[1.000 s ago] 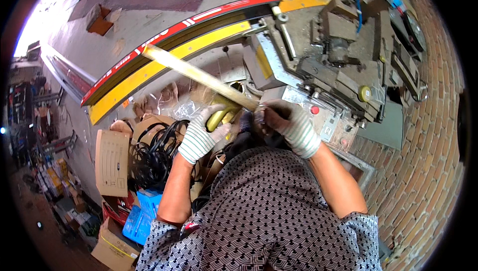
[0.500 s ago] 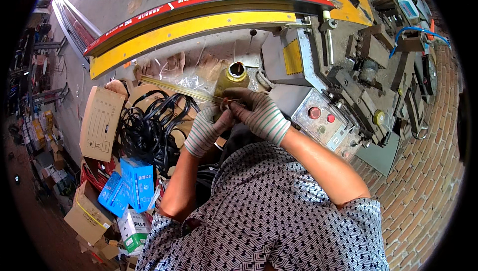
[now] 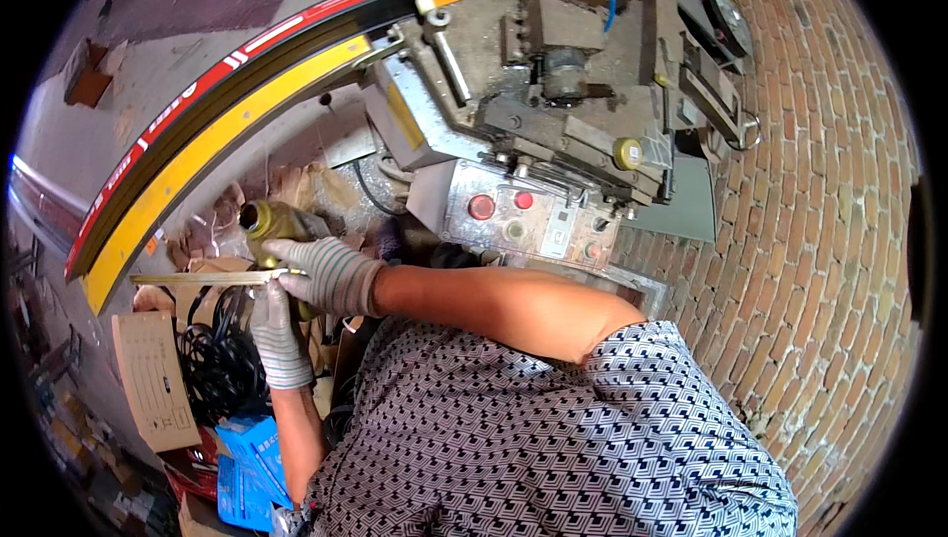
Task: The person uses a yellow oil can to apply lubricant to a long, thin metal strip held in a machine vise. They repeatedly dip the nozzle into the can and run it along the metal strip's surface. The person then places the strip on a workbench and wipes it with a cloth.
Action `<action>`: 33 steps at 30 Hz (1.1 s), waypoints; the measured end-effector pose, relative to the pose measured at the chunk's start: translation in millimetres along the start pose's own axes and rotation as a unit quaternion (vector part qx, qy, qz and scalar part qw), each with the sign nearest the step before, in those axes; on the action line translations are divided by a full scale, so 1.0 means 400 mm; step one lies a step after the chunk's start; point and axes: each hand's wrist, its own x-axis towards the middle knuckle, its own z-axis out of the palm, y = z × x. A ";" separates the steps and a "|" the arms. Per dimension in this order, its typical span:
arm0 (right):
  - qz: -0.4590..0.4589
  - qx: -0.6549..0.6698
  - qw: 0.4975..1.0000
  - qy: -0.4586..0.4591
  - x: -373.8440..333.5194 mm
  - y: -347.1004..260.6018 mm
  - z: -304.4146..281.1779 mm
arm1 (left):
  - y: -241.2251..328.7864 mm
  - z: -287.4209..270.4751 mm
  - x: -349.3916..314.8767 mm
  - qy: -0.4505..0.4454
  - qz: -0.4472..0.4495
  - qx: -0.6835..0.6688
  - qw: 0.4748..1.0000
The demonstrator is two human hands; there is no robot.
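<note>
Both my hands wear pale striped work gloves and meet at the left of the view. A bundle of thin, straight brass-coloured rods [image 3: 193, 279] reaches from them toward the left. My left hand [image 3: 279, 342], below the bundle, has its fingers and thumb closed around its near end. From the right, my right hand [image 3: 334, 276] pinches that same end with its fingertips; any small piece between them is too small to make out. Just beyond the right hand is a dull yellow bottle [image 3: 288, 223] with an open, dark mouth, its lower part hidden by the glove.
A machine control panel [image 3: 533, 216] with red buttons is right of my hands, with metal machine parts [image 3: 583, 122] behind it. A long red and yellow beam [image 3: 227, 88] curves across the far left. Black straps [image 3: 225, 359], a cardboard box [image 3: 155, 379] and blue boxes [image 3: 247, 463] lie lower left.
The view has swung to the right, so my hands, the rods and the bottle appear farther left. Both hands stay together at the rods' near end.
</note>
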 end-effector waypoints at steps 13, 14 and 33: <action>0.036 -0.057 0.997 0.039 -0.093 -0.037 -0.168 | -0.040 0.047 0.037 0.012 0.009 -0.124 0.992; 0.032 -0.023 0.998 0.055 -0.122 -0.035 -0.221 | -0.031 0.055 0.032 0.003 0.014 -0.115 0.993; 0.263 -0.541 0.736 0.309 -0.606 0.084 -0.758 | -0.100 0.014 0.038 0.037 0.002 -0.178 0.983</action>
